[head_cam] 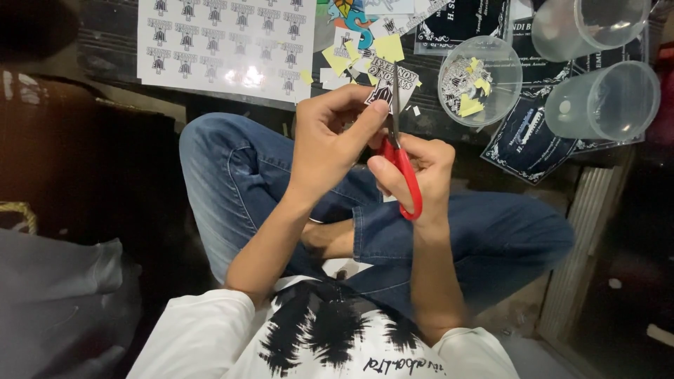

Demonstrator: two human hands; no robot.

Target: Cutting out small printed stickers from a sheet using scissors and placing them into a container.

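Up top, sticker cutout between left hand fingers, beside scissors.

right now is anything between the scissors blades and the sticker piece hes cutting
Nothing visible. The left hand pinches the black-and-white sticker piece, and the red-handled scissors in the right hand have blades already lying against it.

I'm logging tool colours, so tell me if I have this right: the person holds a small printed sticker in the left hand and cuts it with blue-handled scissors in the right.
Not quite: the scissors have red handles, not blue, as the head view shows. The rest holds: the left hand pinches the small printed sticker and the right hand works the scissors.
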